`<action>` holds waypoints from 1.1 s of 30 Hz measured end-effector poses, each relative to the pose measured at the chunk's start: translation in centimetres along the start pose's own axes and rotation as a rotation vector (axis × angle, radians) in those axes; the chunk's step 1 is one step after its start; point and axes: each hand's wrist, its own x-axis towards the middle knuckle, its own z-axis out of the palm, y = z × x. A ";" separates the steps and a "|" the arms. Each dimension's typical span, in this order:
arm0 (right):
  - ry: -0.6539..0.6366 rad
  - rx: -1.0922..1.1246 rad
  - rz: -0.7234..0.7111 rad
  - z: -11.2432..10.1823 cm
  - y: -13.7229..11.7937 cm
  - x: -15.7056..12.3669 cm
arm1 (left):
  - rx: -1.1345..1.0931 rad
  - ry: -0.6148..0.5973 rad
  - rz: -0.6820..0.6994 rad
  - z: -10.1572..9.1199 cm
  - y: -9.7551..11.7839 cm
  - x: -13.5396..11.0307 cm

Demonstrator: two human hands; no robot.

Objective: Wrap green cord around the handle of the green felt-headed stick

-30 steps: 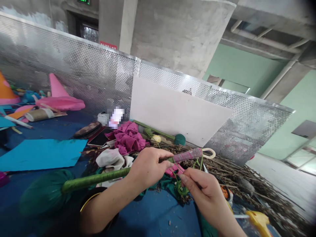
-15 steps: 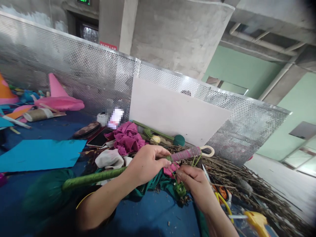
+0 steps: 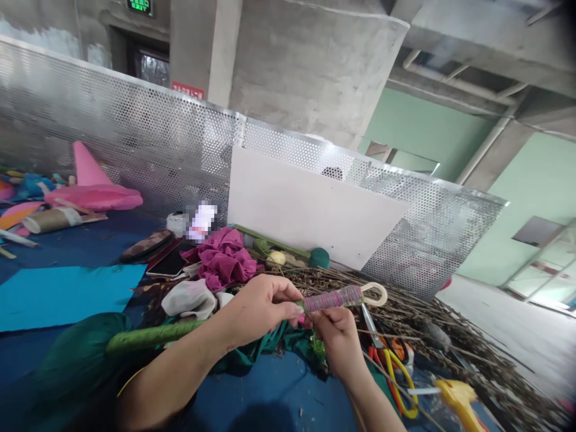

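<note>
My left hand is closed round a long green-wrapped stick. The stick's far end is wound in pink yarn and finishes in a cream loop. My right hand sits just under the pink part, fingers pinched together on thin green yarn that bunches below it. The stick's near end runs into a dark green cloth bundle at lower left.
A heap of dry twigs lies at right with yellow-handled scissors and a yellow glue gun. Magenta cloth, white cloth, a phone, a blue sheet and a pink cone lie left. A perforated metal screen stands behind.
My right hand has risen from below the stick to right under the pink-wound part. The view has shifted so the table things sit slightly further left.
</note>
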 end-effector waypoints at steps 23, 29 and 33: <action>-0.323 -0.067 -0.257 -2.6 -0.1 1.7 | 0.057 -0.293 -0.130 0.8 -2.0 0.5; -0.323 -0.076 -0.310 -2.4 -0.3 2.2 | 0.035 -0.362 -0.149 1.1 -2.5 0.6; -0.302 -0.052 -0.328 -2.3 -0.4 2.2 | 0.002 -0.435 -0.204 2.0 -3.0 0.7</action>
